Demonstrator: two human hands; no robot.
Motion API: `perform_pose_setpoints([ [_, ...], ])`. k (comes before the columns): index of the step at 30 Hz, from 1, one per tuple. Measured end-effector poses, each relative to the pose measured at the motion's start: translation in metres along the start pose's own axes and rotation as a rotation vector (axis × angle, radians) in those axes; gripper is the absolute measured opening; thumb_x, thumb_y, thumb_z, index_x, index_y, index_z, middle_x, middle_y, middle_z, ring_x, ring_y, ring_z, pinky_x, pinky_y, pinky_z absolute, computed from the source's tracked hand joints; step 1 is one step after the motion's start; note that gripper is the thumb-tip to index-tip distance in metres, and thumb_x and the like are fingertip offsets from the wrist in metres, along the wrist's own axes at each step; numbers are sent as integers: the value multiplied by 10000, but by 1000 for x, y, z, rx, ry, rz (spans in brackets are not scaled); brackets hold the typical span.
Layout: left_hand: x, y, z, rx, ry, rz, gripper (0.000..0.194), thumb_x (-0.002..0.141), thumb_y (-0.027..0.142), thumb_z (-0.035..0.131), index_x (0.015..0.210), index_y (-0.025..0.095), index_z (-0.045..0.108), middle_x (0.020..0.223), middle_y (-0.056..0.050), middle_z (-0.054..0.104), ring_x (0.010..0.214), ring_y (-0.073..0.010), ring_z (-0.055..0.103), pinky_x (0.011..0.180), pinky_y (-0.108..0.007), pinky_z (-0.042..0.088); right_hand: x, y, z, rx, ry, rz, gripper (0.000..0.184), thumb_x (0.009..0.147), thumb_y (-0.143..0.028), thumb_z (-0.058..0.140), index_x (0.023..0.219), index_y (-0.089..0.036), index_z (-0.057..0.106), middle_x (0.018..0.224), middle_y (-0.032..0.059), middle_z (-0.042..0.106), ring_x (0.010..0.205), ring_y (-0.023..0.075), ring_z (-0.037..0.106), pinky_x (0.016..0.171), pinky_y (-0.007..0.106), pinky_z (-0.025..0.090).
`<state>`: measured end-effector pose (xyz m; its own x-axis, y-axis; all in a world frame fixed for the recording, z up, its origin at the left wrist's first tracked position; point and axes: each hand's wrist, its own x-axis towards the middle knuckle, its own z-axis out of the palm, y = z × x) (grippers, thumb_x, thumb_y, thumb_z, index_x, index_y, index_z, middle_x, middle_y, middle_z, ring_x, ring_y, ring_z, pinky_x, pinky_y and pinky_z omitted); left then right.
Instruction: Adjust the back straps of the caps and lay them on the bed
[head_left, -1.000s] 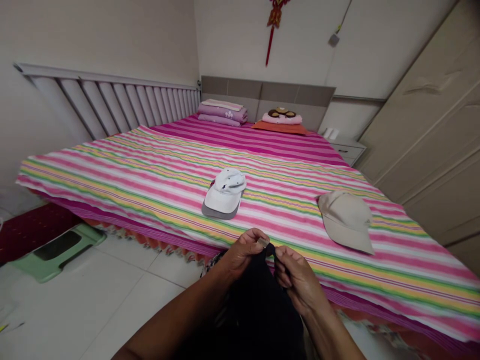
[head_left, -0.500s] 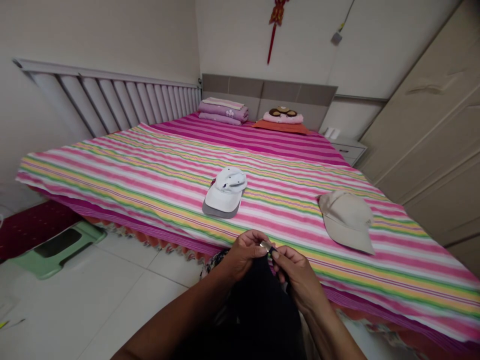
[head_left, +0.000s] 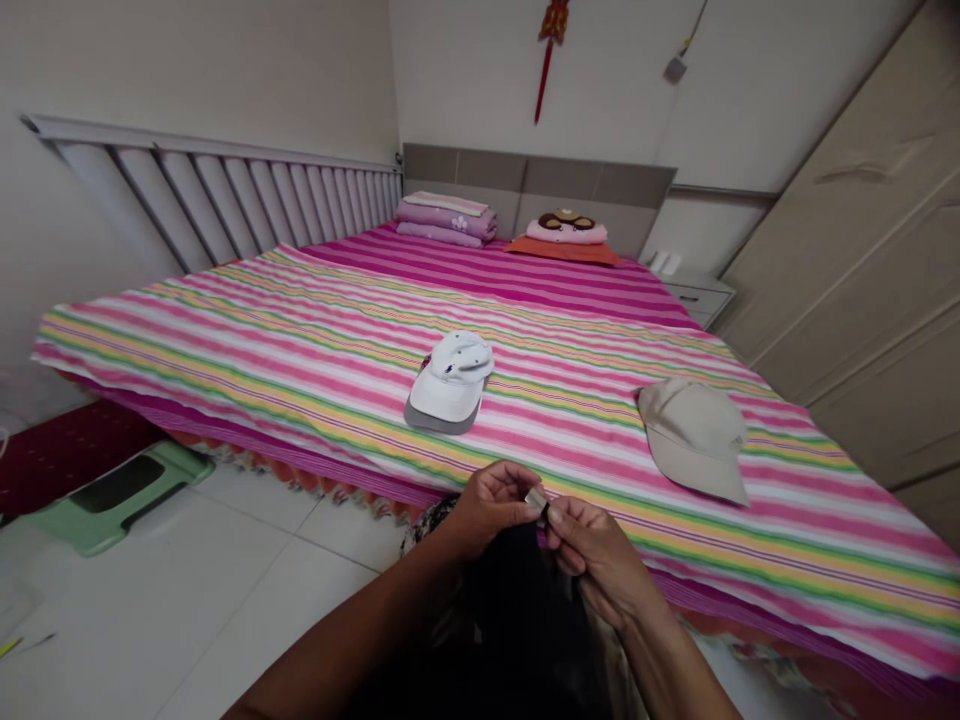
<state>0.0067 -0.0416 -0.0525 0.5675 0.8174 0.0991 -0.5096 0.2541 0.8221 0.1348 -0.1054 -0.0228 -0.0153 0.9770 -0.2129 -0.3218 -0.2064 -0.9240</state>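
My left hand [head_left: 489, 505] and my right hand [head_left: 592, 548] meet in front of me at the bed's near edge. Both pinch the top of a black cap [head_left: 517, 610] that hangs below them; a small metal buckle [head_left: 536, 498] shows between my fingertips. On the striped bedspread [head_left: 315, 350] lie a white cap [head_left: 450, 385] with a grey brim, straight ahead, and a beige cap [head_left: 694, 432] to the right. Neither hand touches them.
Folded purple bedding [head_left: 446, 218] and a pillow with a monkey design [head_left: 566, 232] lie at the headboard. A green stool [head_left: 112, 492] stands on the tiled floor at left. A nightstand [head_left: 694, 295] and wardrobe doors [head_left: 862, 260] are at the right.
My fingers have shifted on the strap: the buckle has come clear of the black cloth and sits between both hands' fingertips. The caps on the bed have not moved.
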Motion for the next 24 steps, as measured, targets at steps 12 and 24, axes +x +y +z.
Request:
perform_pose_setpoints([
  [12,-4,-5,-4,288,-79,42,366,561,221,740,893,153,600,818,-34,587,742,-124,536,697,-249,396,0,4,3,34,41,10,370,613,-405,712,752,-170,462,438,-59,524,293,-1,258,341,144,138],
  [24,0,21,-1,623,-245,200,377,600,335,703,890,158,541,885,-53,553,827,-161,511,750,-272,384,2,-3,-3,40,-127,19,312,655,-371,687,654,-156,461,399,-74,479,294,-10,207,335,145,125],
])
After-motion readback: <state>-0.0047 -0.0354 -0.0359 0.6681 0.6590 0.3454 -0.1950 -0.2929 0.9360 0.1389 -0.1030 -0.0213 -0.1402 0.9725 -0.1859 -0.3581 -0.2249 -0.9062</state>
